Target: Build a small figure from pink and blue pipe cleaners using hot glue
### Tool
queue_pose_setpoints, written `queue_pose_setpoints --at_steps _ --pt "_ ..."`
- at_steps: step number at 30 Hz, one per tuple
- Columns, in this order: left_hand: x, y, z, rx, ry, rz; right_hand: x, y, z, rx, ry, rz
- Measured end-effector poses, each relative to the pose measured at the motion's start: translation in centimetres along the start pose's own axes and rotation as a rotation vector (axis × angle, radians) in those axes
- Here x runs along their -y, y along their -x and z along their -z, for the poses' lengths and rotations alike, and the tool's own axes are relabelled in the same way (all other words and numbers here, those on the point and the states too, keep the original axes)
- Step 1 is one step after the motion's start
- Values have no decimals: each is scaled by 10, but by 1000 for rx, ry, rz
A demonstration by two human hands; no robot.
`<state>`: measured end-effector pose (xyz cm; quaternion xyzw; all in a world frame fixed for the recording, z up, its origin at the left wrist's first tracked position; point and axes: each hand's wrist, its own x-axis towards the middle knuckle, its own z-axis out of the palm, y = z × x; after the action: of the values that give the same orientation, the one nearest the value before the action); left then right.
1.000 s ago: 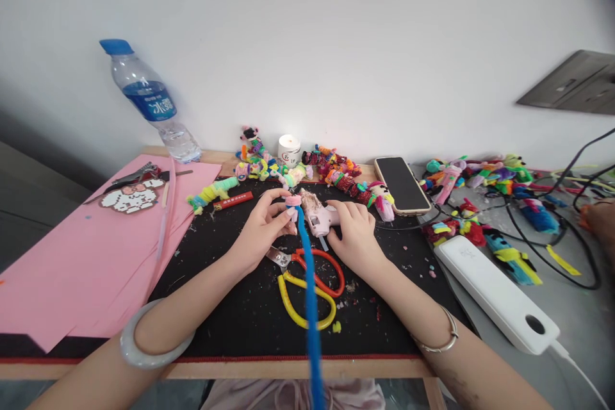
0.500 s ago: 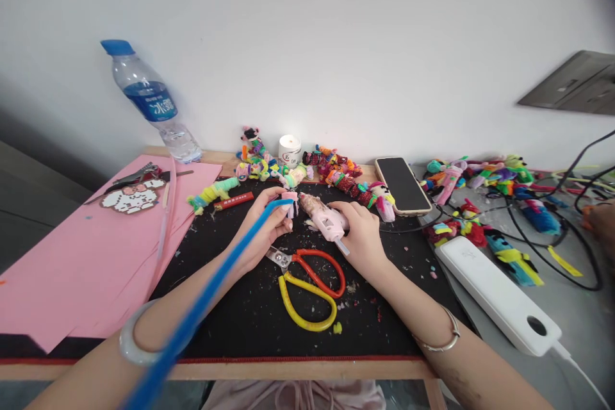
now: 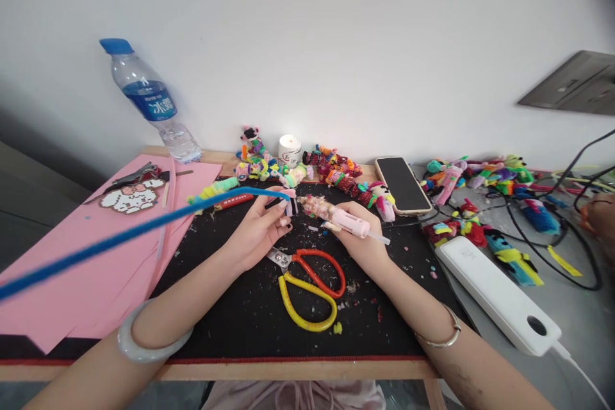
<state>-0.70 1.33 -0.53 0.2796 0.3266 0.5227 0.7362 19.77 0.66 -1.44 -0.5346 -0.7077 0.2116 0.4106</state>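
My left hand (image 3: 259, 225) pinches a small pink piece (image 3: 291, 201) from which a long blue pipe cleaner (image 3: 120, 238) runs out to the left over the pink paper. My right hand (image 3: 358, 238) grips a pink hot glue gun (image 3: 342, 218), its crusted nozzle pointing left at the small piece. Both hands hover over a black mat (image 3: 240, 307). Scissors with a red and a yellow handle (image 3: 307, 285) lie on the mat just below the hands.
Pink paper sheets (image 3: 72, 269) lie left, with a water bottle (image 3: 148, 99) behind. Several pipe-cleaner figures (image 3: 331, 170), a lit candle (image 3: 289, 149) and a phone (image 3: 402, 184) line the wall. A white power strip (image 3: 500, 298) and cables sit right. Another person's hand (image 3: 600, 218) shows far right.
The blue pipe cleaner's free end has swung from pointing toward me round to the left. My right hand turned the glue gun so it lies flatter, nozzle toward the pink piece.
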Motion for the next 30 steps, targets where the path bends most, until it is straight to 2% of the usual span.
queue_pose_setpoints --at_steps 7,30 --pt "1 2 -3 13 18 41 4 0 1 16 -27 -19" --pt "2 1 -1 21 -23 25 5 -1 0 23 -12 -31"
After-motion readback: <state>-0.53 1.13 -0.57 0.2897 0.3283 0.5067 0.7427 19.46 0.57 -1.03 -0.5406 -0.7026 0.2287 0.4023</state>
